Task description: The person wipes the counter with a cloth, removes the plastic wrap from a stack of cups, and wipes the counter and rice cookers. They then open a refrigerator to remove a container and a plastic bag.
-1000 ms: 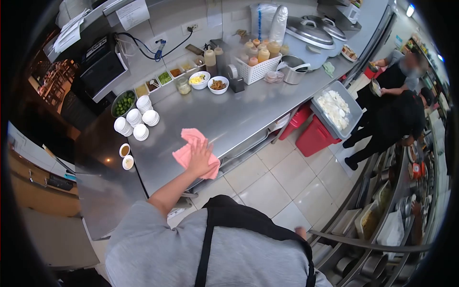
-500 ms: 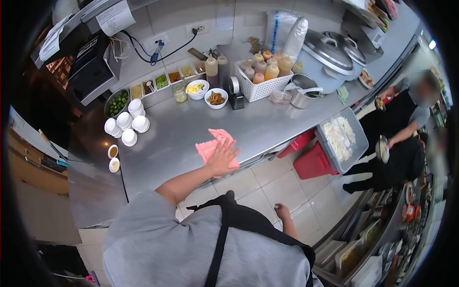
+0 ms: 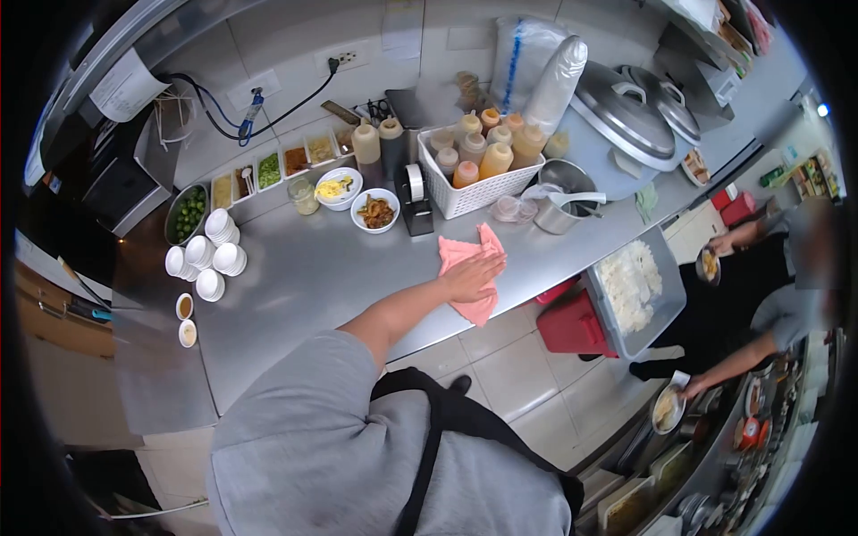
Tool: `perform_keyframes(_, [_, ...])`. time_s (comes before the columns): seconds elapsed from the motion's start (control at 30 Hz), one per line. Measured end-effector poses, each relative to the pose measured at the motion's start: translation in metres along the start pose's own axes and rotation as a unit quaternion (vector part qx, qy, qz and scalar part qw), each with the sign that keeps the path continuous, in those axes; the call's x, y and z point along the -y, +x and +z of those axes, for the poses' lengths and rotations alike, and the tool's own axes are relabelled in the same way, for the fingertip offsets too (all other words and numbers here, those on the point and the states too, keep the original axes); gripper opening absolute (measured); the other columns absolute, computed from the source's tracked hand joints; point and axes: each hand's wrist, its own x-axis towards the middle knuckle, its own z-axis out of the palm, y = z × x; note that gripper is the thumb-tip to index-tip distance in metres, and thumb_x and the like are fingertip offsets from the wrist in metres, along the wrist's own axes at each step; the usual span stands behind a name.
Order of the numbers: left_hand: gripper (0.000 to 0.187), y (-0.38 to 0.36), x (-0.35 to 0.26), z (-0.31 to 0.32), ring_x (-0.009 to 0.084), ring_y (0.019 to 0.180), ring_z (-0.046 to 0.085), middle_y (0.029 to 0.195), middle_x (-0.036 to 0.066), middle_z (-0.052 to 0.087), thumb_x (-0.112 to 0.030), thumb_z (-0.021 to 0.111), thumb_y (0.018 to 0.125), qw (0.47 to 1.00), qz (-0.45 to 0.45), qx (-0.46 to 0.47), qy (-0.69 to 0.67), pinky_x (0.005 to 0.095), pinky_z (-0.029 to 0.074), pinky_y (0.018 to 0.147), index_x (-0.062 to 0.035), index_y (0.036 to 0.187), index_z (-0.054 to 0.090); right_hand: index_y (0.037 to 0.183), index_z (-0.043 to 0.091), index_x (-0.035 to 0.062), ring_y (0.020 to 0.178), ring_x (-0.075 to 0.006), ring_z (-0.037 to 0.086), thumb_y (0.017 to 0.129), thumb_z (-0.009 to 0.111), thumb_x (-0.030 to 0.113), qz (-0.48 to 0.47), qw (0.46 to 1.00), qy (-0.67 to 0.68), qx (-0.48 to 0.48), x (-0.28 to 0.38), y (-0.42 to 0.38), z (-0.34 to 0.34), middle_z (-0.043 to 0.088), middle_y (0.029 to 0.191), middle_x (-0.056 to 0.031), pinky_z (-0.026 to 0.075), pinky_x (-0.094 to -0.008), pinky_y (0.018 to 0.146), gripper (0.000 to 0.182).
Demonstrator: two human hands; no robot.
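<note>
Head view: the left hand (image 3: 474, 277) lies flat, fingers extended, on a pink cloth (image 3: 477, 310) at the near edge of the steel counter (image 3: 313, 299); the right hand is out of sight. This looks like wiping; another stroke calls for even, flat pressure. The bottle basket (image 3: 487, 190), tape dispenser (image 3: 416, 210) and pot (image 3: 556, 214) limit far reach; stacked white cups (image 3: 210, 285) stand left.

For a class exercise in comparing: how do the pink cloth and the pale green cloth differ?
Colour: the pink cloth is salmon pink; the green cloth is pale green.
Contact: the pink cloth lies under the person's left hand; no hand touches the green cloth.
Place: the green cloth is beside a large lidded container; the pink cloth isn't.
Shared: both are plain-coloured.
</note>
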Motion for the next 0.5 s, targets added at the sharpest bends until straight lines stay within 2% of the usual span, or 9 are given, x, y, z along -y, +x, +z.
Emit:
perform_keyframes(0.13, [0.066,0.032,0.018,0.015,0.0301,0.130,0.023,0.139,0.018,0.026,-0.037,0.051,0.080,0.995,-0.081,-0.039,0.039,0.0402,0.016,0.108,0.0018,0.129,0.032,0.095,0.064,0.0084,0.087,-0.0330,0.060,0.072,0.063,0.030,-0.052,0.998,-0.020,0.008,0.039,0.043,-0.037,0.063,0.087,-0.0185,0.048,-0.0396,0.077,0.032])
perform_keyframes(0.2, [0.063,0.046,0.022,0.009,0.0298,0.130,0.023,0.138,0.018,0.027,-0.038,0.048,0.082,0.976,-0.200,-0.043,0.077,0.0412,0.014,0.108,0.0013,0.129,0.034,0.096,0.064,0.0083,0.087,-0.0328,0.060,0.072,0.063,0.030,-0.078,0.996,-0.043,0.014,0.070,0.063,-0.064,0.063,0.087,-0.0184,0.048,-0.0395,0.077,0.032])
perform_keyframes(0.23, [0.063,0.052,0.025,0.009,0.0298,0.130,0.023,0.138,0.018,0.027,-0.038,0.048,0.082,0.975,-0.203,-0.045,0.084,0.0412,0.014,0.108,0.0013,0.129,0.034,0.096,0.064,0.0082,0.087,-0.0327,0.060,0.072,0.063,0.030,-0.091,0.994,-0.054,0.017,0.088,0.075,-0.079,0.063,0.087,-0.0183,0.048,-0.0395,0.077,0.032])
perform_keyframes(0.3, [0.062,0.059,0.029,0.011,0.0295,0.131,0.021,0.138,0.018,0.027,-0.038,0.045,0.083,0.955,-0.278,-0.065,0.080,0.0422,0.013,0.108,0.0007,0.129,0.034,0.097,0.064,0.0085,0.087,-0.0317,0.060,0.072,0.062,0.029,-0.138,0.988,-0.064,0.013,0.117,0.103,-0.100,0.064,0.086,-0.0176,0.048,-0.0391,0.077,0.032])
perform_keyframes(0.33, [0.062,0.060,0.033,0.014,0.0295,0.131,0.021,0.138,0.018,0.027,-0.038,0.045,0.083,0.952,-0.287,-0.063,0.087,0.0422,0.013,0.108,0.0007,0.129,0.034,0.098,0.063,0.0088,0.086,-0.0308,0.061,0.073,0.062,0.028,-0.173,0.983,-0.059,0.009,0.117,0.128,-0.102,0.064,0.086,-0.0169,0.048,-0.0386,0.077,0.032])
perform_keyframes(0.4, [0.061,0.054,0.036,0.023,0.0291,0.131,0.020,0.138,0.017,0.028,-0.035,0.048,0.082,0.958,-0.251,-0.088,0.107,0.0424,0.013,0.107,-0.0003,0.130,0.032,0.099,0.063,0.0106,0.087,-0.0303,0.061,0.074,0.062,0.028,-0.178,0.981,-0.071,0.033,0.143,0.146,-0.116,0.064,0.087,-0.0163,0.048,-0.0380,0.078,0.031])
perform_keyframes(0.43, [0.061,0.042,0.032,0.025,0.0291,0.131,0.020,0.138,0.017,0.028,-0.035,0.048,0.082,0.953,-0.268,-0.087,0.112,0.0424,0.013,0.107,-0.0003,0.130,0.032,0.099,0.063,0.0111,0.089,-0.0305,0.060,0.074,0.062,0.028,-0.194,0.977,-0.080,0.043,0.154,0.151,-0.122,0.064,0.090,-0.0166,0.048,-0.0377,0.079,0.031])
perform_keyframes(0.5, [0.061,0.019,0.015,0.016,0.0289,0.131,0.021,0.138,0.017,0.029,-0.031,0.050,0.081,0.962,-0.258,-0.065,0.061,0.0425,0.014,0.107,-0.0006,0.130,0.032,0.099,0.063,0.0113,0.089,-0.0307,0.060,0.074,0.062,0.028,-0.220,0.968,-0.109,0.051,0.169,0.164,-0.126,0.064,0.090,-0.0168,0.048,-0.0378,0.080,0.031])
